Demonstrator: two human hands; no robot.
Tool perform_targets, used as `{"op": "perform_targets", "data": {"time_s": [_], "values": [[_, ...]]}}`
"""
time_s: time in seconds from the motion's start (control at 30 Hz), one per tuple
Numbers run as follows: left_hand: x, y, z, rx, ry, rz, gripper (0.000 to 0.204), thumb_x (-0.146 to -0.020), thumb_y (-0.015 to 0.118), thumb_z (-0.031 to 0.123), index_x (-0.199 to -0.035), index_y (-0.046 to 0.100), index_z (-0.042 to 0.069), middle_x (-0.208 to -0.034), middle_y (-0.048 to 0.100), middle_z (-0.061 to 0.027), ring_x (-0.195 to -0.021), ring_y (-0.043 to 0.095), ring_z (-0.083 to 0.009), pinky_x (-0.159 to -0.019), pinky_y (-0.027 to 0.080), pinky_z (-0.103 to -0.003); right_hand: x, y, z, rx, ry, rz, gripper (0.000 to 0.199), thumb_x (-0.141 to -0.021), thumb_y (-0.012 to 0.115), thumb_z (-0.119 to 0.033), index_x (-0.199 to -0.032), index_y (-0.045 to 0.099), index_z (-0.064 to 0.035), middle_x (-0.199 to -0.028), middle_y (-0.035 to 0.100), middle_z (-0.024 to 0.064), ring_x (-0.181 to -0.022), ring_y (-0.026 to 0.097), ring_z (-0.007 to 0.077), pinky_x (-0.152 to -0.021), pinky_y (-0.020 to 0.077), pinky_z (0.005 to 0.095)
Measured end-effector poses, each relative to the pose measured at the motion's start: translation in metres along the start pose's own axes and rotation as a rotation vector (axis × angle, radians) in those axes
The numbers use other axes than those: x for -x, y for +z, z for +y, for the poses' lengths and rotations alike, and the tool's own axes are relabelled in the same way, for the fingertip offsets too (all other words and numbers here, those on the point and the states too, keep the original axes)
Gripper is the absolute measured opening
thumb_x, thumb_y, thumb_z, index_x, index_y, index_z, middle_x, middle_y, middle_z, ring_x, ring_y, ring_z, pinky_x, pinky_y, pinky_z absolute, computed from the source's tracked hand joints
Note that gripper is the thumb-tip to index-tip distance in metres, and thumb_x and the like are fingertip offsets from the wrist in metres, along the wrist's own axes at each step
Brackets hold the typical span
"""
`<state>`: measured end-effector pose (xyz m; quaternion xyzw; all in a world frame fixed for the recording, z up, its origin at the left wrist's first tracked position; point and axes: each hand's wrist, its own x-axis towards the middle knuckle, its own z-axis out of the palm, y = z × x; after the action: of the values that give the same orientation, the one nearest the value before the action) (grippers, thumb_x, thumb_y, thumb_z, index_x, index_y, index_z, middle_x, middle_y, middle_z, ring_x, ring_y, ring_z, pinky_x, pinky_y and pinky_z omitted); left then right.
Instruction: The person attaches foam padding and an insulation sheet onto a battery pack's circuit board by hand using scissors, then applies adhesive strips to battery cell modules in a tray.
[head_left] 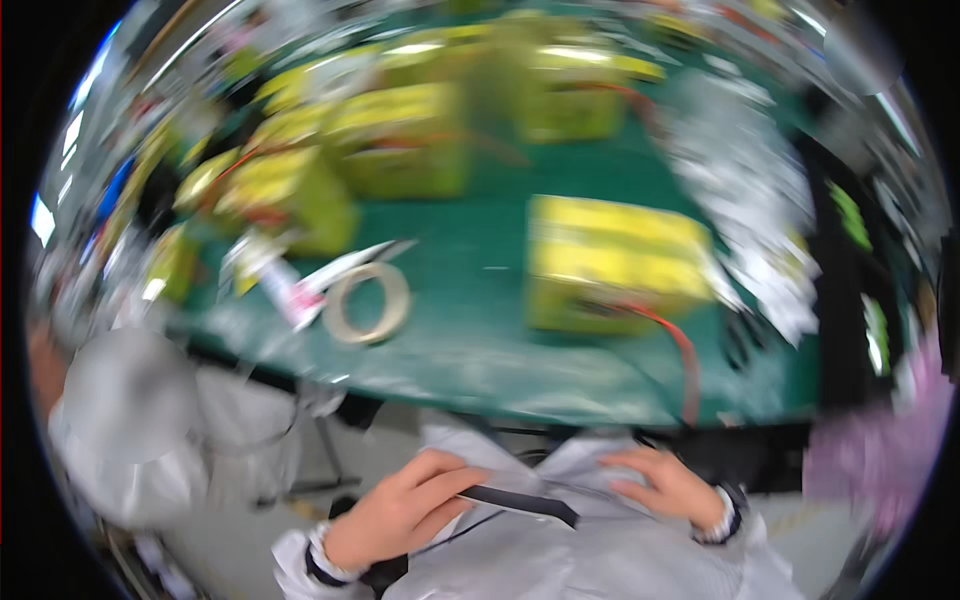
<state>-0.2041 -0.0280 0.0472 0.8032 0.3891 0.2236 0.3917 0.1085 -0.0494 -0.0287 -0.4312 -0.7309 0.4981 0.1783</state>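
Observation:
My left hand [410, 508] is closed on one end of a flat black strip [525, 503] with a pale edge, held low in front of my light coat. The strip's free end points toward my right. Beside the coat's front, my right hand [665, 487] has its fingers apart and holds nothing. Ahead of both hands, on the green table [470, 330], sits a yellow block-shaped pack [615, 265] with a red wire [688, 360] trailing toward the near edge. Motion blur softens the table area.
A roll of cream tape [367, 303] lies at the left beside a white-and-pink tube-like item [295, 300]. Scissors [738, 340] rest right of the near pack. Several more yellow packs [395, 145] stand farther back. Crumpled clear plastic [745, 190] covers the right side.

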Motion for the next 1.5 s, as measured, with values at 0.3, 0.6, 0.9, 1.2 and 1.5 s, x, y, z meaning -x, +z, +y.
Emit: {"op": "perform_targets", "data": {"time_s": [0.3,0.6,0.9,1.2,1.5], "values": [[0.013,0.128,-0.006,0.009,-0.018,0.101,0.028,-0.083,0.049,0.003,-0.112,0.05,-0.001,-0.077,0.057,-0.0156,-0.065,0.057,-0.0257,-0.06,0.044,-0.03,0.043,0.057,-0.04,-0.717,-0.26,0.287,0.054,-0.082,0.059,-0.012,-0.13,0.035,-0.0054,-0.095,0.049,0.0056,-0.078,0.052,0.0096,-0.07,0.0444,0.023],[0.029,0.131,0.015,0.49,-0.191,-0.343,0.025,-0.088,0.045,0.009,-0.109,0.044,-0.004,-0.093,0.063,-0.0112,-0.078,0.061,-0.0167,-0.069,0.046,-0.025,0.03,0.065,-0.041,-0.037,-0.626,0.699,0.024,-0.076,0.063,-0.006,-0.1,0.061,-0.0038,-0.092,0.052,0.0069,-0.076,0.054,0.018,-0.063,0.0452,0.0268],[0.012,0.147,0.025,0.853,-0.216,0.136,0.029,-0.087,0.049,0.009,-0.114,0.043,-0.001,-0.087,0.059,-0.0093,-0.072,0.059,-0.0142,-0.064,0.047,-0.023,0.012,0.07,-0.028,-0.186,-0.714,0.717,0.019,-0.074,0.064,-0.004,-0.092,0.062,-0.0021,-0.084,0.06,0.0067,-0.074,0.057,0.0196,-0.06,0.0458,0.0276],[-0.007,0.157,0.034,0.879,-0.263,0.059,0.029,-0.087,0.052,0.017,-0.109,0.045,-0.001,-0.073,0.058,-0.0088,-0.063,0.058,-0.0138,-0.055,0.048,-0.024,0.03,0.061,-0.016,-0.23,-0.678,0.931,0.019,-0.07,0.067,-0.002,-0.088,0.063,-0.0006,-0.082,0.062,0.0088,-0.071,0.059,0.0201,-0.06,0.0469,0.0262],[-0.026,0.151,0.014,0.825,-0.277,-0.198,0.033,-0.086,0.057,0.018,-0.113,0.05,0.001,-0.102,0.057,-0.0031,-0.091,0.052,-0.0094,-0.08,0.041,-0.021,0.041,0.042,-0.006,-0.552,-0.462,0.705,0.013,-0.076,0.063,-0.004,-0.088,0.062,-0.0005,-0.086,0.061,0.0079,-0.075,0.059,0.0167,-0.064,0.0456,0.0253]]}}
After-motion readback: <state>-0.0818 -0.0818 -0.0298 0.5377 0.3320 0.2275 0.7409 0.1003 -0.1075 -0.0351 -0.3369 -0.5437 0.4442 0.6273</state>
